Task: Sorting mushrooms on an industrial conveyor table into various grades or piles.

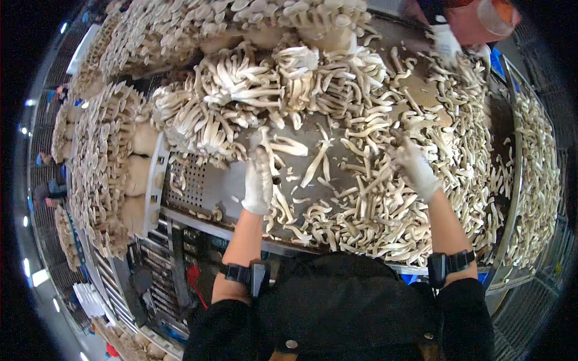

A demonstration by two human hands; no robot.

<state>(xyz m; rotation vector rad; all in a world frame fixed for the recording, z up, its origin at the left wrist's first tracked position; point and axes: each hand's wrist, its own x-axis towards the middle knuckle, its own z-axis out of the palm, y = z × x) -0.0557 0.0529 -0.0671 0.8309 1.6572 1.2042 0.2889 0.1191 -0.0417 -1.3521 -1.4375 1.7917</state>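
My left hand (258,180), in a white glove, is held upright over the metal table (235,183), fingers stretched out, beside a few loose mushrooms (289,145). To the right, my right hand (416,168), also gloved, reaches into a broad heap of loose long-stemmed mushrooms (385,219). Its fingers are blurred among the stems, so whether they grip any is hidden. Between my hands, a couple of single mushrooms (317,161) and small bits lie on the metal. Beyond them are clustered bunches of mushrooms (244,78) with pale bases.
Across the table at the upper right, another person's gloved hand (445,43) is over the mushrooms, near a reddish container (481,21). Bottles of uncut mushrooms (99,168) stand at the left by a white rack (155,183). More mushrooms (536,180) fill a section beyond the right metal edge.
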